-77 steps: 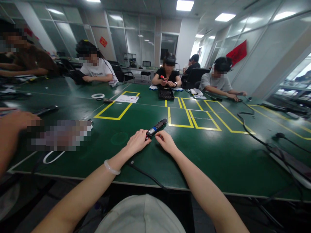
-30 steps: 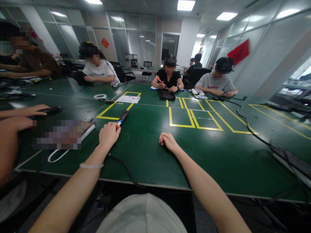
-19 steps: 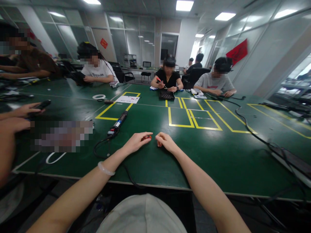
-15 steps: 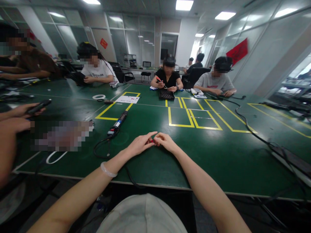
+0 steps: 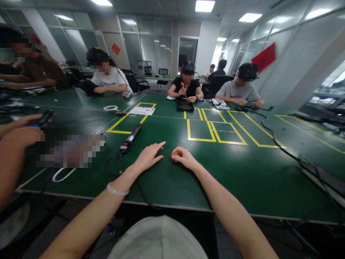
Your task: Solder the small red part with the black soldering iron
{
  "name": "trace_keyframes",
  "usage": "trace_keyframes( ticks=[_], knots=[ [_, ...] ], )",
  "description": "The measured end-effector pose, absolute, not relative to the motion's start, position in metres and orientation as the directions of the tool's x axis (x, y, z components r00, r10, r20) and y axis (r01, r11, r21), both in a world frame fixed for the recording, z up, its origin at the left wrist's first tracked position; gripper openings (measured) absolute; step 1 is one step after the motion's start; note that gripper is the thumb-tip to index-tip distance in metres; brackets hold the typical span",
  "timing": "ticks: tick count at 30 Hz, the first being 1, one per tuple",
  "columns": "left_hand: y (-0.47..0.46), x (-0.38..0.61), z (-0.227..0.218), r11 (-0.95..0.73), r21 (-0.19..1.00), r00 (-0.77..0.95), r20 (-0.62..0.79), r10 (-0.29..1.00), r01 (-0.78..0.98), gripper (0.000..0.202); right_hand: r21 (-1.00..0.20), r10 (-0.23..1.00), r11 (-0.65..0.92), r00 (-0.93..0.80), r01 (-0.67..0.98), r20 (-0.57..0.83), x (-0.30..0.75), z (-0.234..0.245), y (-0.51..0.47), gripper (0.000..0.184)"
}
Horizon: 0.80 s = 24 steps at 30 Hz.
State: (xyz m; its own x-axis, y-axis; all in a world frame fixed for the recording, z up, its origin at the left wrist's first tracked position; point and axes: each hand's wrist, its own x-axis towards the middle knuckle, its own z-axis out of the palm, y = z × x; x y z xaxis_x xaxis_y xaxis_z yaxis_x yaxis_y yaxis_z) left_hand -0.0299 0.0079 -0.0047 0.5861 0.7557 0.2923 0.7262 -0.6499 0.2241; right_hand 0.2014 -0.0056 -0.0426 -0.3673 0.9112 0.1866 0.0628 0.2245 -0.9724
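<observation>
My right hand (image 5: 183,158) is closed in a pinch over the green table (image 5: 172,190). A small red object (image 5: 170,157) shows at its fingertips, too small for me to tell its kind. To its left, my left hand (image 5: 149,155) has its fingers stretched out and the thumb apart, with nothing in it. A gap separates the two hands. The electric screwdriver (image 5: 131,136), dark with a blue band and a cable, lies on the table beyond my left hand.
Yellow tape outlines (image 5: 202,139) mark the table ahead. A white sheet (image 5: 142,110) and a coil of white cable (image 5: 110,108) lie further left. Across the table a person works over a black tray (image 5: 185,105). Another person's hand (image 5: 27,135) holds a dark tool at the left. Black cables (image 5: 277,142) run along the right.
My left hand has moved left, away from my right hand, and its fingers have opened. My right hand stays nearly in place with the small red object.
</observation>
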Motion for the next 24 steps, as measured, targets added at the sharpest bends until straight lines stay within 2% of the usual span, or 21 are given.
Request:
trace_keyframes(
  ticks=[3, 5, 8, 10, 13, 20, 24],
  knots=[
    [0.021, -0.059, 0.001, -0.398, 0.08, 0.338, 0.395, 0.854, 0.914, 0.059, -0.977, 0.914, 0.205, -0.369, 0.061, 0.168, 0.201, -0.045, -0.004, 0.024],
    [0.028, -0.081, 0.003, -0.165, 0.05, 0.129, 0.42, 0.898, 0.985, 0.063, -0.978, 0.913, 0.2, -0.373, 0.059, 0.165, 0.201, -0.046, -0.004, 0.025],
    [0.036, -0.106, 0.003, 0.103, 0.053, -0.113, 0.276, 0.955, 0.993, 0.066, -0.979, 0.916, 0.195, -0.368, 0.058, 0.161, 0.201, -0.046, -0.004, 0.027],
    [0.04, -0.116, 0.002, 0.18, 0.055, -0.186, 0.127, 0.974, 0.982, 0.059, -0.979, 0.918, 0.192, -0.365, 0.069, 0.154, 0.201, -0.046, -0.004, 0.028],
    [0.043, -0.121, 0.003, 0.208, 0.062, -0.21, 0.036, 0.977, 0.976, 0.051, -0.978, 0.918, 0.19, -0.37, 0.086, 0.145, 0.201, -0.046, -0.004, 0.027],
    [0.045, -0.12, 0.003, 0.14, 0.091, -0.146, 0.069, 0.987, 0.986, 0.062, -0.98, 0.922, 0.182, -0.36, 0.082, 0.141, 0.2, -0.045, -0.004, 0.029],
    [0.038, -0.104, 0.001, 0.045, 0.07, -0.053, 0.109, 0.993, 0.997, 0.062, -0.972, 0.926, 0.203, -0.345, 0.116, 0.152, 0.2, -0.044, -0.003, 0.029]
  ],
)
